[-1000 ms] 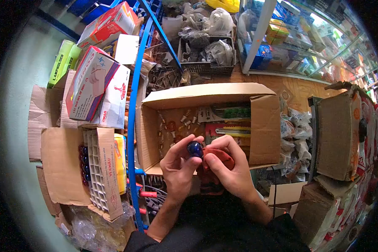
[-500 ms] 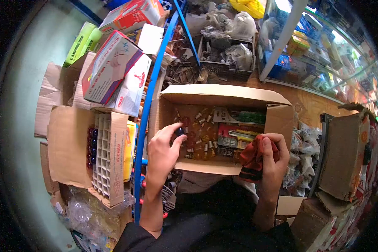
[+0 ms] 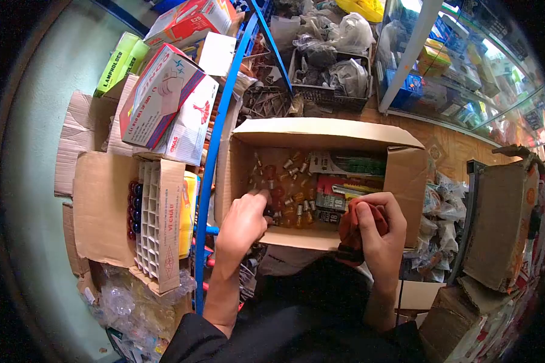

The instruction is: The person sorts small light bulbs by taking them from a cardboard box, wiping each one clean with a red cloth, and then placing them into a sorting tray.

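Observation:
My left hand (image 3: 243, 222) reaches down inside the left end of an open cardboard box (image 3: 327, 126), back of the hand up and fingers curled. Its fingertips are hidden, so anything pinched in them does not show. Beside them lie several small glass bulbs (image 3: 298, 216) with metal bases, amber and reddish. My right hand (image 3: 381, 233) grips a bunched red and dark cloth (image 3: 352, 233) over the box's near right edge. Right of the bulbs are small dark packs marked 18 (image 3: 330, 202) and a clear package with green contents (image 3: 348, 164).
Left of a blue metal post (image 3: 218, 145), a carton with a white divider grid (image 3: 150, 221) holds dark blue and red bulbs (image 3: 134, 209). Printed boxes (image 3: 161, 97) are stacked above it. A black crate of bags (image 3: 333, 94) and a glass display case (image 3: 454, 91) stand behind.
My left hand has lowered into the box, and the dark blue bulb seen at its fingers before is out of sight. My right hand and the cloth have shifted slightly left.

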Demonstrator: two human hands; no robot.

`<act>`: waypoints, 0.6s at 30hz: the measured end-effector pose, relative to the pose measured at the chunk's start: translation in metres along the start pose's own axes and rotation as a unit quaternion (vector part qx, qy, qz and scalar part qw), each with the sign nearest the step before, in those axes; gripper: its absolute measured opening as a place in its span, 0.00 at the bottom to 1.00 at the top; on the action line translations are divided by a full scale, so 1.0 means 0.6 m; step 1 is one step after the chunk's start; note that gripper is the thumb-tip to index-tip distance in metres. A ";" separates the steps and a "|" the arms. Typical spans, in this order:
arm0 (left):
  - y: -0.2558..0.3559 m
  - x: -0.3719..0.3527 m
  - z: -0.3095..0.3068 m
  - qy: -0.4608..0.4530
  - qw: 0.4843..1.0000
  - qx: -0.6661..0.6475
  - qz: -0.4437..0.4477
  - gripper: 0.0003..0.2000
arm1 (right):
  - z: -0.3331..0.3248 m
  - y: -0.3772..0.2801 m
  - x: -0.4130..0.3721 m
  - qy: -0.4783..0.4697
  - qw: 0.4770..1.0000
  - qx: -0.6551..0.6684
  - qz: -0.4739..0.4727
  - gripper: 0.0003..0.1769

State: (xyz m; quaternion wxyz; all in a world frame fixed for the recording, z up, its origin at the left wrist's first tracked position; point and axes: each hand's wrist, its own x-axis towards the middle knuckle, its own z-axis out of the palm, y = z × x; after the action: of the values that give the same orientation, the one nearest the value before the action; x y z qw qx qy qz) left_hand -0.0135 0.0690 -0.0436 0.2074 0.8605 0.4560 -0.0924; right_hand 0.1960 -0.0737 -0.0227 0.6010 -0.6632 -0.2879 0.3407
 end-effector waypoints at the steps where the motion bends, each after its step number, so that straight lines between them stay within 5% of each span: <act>1: 0.004 -0.004 -0.003 0.025 1.000 -0.003 0.010 0.14 | 0.001 -0.001 0.001 0.001 1.000 -0.005 -0.004 0.06; 6: 0.020 -0.026 -0.053 0.100 0.974 -0.150 0.138 0.11 | -0.002 -0.014 -0.002 0.011 1.000 -0.011 0.007 0.05; 9: 0.022 -0.072 -0.098 0.144 0.962 -0.219 0.076 0.12 | 0.001 -0.008 -0.003 -0.002 1.000 0.001 0.004 0.04; 13: 0.001 -0.155 -0.162 0.371 0.915 -0.156 0.017 0.12 | 0.017 -0.022 -0.007 0.007 0.999 0.016 -0.031 0.03; 16: -0.031 -0.219 -0.212 0.395 0.890 -0.080 -0.214 0.11 | 0.024 -0.024 -0.009 -0.009 0.999 -0.004 -0.052 0.03; 18: -0.090 -0.250 -0.215 0.395 0.879 -0.008 -0.268 0.10 | 0.025 -0.022 -0.009 -0.021 0.996 -0.030 -0.077 0.03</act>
State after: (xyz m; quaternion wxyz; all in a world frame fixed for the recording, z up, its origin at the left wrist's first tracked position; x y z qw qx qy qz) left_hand -0.1468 0.0410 0.1095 -0.0156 0.6689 0.7137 0.2073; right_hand 0.1814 -0.0674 -0.0097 0.5991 -0.6497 -0.3603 0.2987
